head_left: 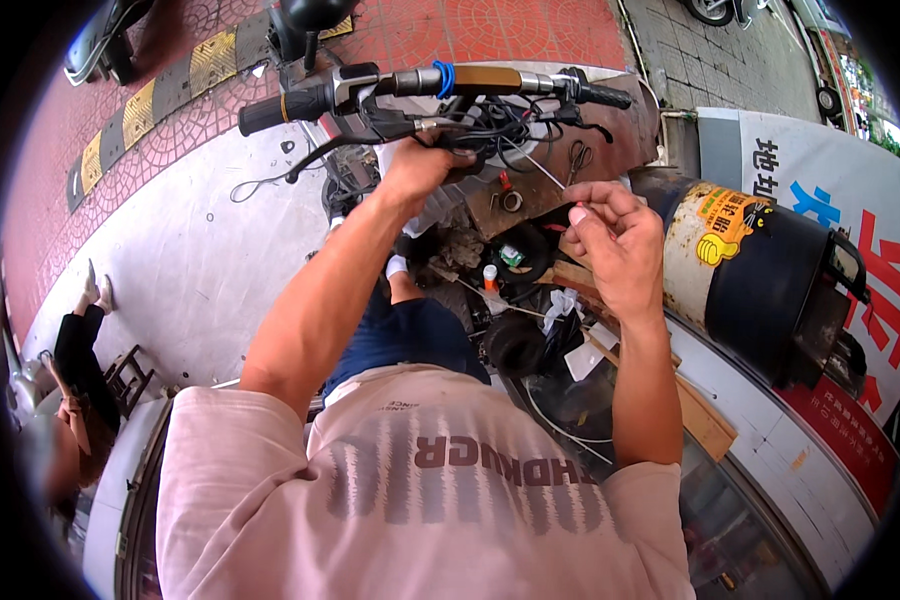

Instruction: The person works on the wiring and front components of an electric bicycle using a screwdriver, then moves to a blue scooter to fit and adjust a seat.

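The bicycle-style handlebar (480, 80) spans the top of the view, with black grips, brake levers and a blue tie (444, 79) wound round it. Below its left part, my left hand (422, 168) is closed around a dark part among the black cables (490, 125); its fingertips are mostly hidden. My right hand (615, 235) is held off to the right, with thumb and forefinger pinched together. A thin pale cable (538, 168) runs from the handlebar to those fingers, and a small red bit shows at the pinch.
Scissors (579, 158) and a tape roll (512, 201) lie on a board beyond my right hand. Clutter, including an orange-and-white bottle (490, 277), lies below. A black-and-cream drum (740, 270) stands at right. Another person (70, 400) is at far left.
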### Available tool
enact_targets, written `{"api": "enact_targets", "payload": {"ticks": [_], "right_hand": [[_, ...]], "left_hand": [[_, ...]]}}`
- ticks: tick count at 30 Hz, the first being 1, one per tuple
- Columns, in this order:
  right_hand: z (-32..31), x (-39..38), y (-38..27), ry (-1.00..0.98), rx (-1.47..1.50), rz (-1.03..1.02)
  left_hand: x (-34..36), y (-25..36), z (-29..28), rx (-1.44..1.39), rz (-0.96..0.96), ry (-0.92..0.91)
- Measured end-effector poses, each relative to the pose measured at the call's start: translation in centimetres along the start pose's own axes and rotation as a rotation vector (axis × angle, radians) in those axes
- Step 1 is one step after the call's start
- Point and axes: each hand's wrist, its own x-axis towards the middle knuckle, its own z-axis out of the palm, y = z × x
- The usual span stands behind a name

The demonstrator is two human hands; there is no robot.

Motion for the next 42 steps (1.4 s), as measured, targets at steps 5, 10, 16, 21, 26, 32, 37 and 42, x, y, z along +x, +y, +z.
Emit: {"api": "enact_targets", "payload": {"ticks": [5,10,16,21,26,32,37,42], "right_hand": [[0.4,-1.3,1.0,-0.017,-0.077,-0.1],[1.4,0.0,2.8,0.018,0.107,-0.149],[1.6,1.6,3.8,0.031,0.278,-0.132],[1.1,2.6,4.1,0.027,0.29,-0.115],[0.7,3.5,4.0,0.026,0.29,-0.086],[-0.3,4.0,4.4,0.031,0.347,-0.006],[-1.3,4.2,5.1,0.015,0.398,0.04],[-1.7,4.3,4.9,-0.001,0.377,0.055]], "left_hand": [[-0.9,2.5,-0.3,-0.052,-0.285,-0.17],[-1.5,2.6,-0.7,-0.042,-0.281,-0.231],[-1.6,2.3,-1.3,-0.021,-0.274,-0.253],[-1.5,2.4,-1.4,0.008,-0.282,-0.259],[-1.4,2.1,-1.4,0.005,-0.272,-0.256],[-1.6,2.2,-1.4,-0.006,-0.282,-0.269],[-1.5,2.0,-1.6,-0.027,-0.288,-0.287],[-1.5,2.6,-1.6,-0.022,-0.345,-0.298]]}}
